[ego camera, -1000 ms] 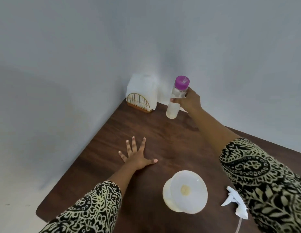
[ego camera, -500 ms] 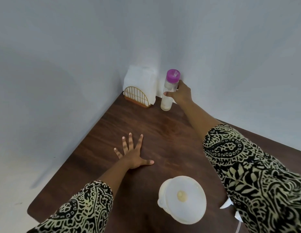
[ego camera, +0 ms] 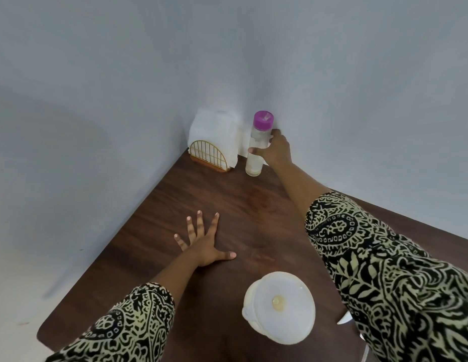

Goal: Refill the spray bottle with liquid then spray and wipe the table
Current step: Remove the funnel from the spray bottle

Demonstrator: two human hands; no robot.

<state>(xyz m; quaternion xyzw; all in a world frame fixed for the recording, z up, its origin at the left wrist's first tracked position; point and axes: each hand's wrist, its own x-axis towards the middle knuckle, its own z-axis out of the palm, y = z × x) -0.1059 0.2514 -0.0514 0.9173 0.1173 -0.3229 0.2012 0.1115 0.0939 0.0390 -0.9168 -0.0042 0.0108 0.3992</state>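
Observation:
A clear bottle with a purple cap [ego camera: 257, 145] stands upright at the far corner of the dark wooden table [ego camera: 154, 231], beside the napkin holder. My right hand [ego camera: 276, 150] grips its middle, thumb in front. My left hand [ego camera: 202, 242] rests flat on the table with its fingers spread. A white funnel [ego camera: 279, 307] sits on a white container near the front of the table. Only a small white piece of the spray head [ego camera: 344, 320] shows by my right sleeve.
A gold wire napkin holder [ego camera: 210, 156] with white napkins [ego camera: 214, 129] stands in the far corner against the grey walls. The table's left edge runs diagonally toward me; pale floor lies beyond it.
My right hand carried the purple-capped bottle farther back and set it down next to the napkin holder. The left hand stayed flat on the table.

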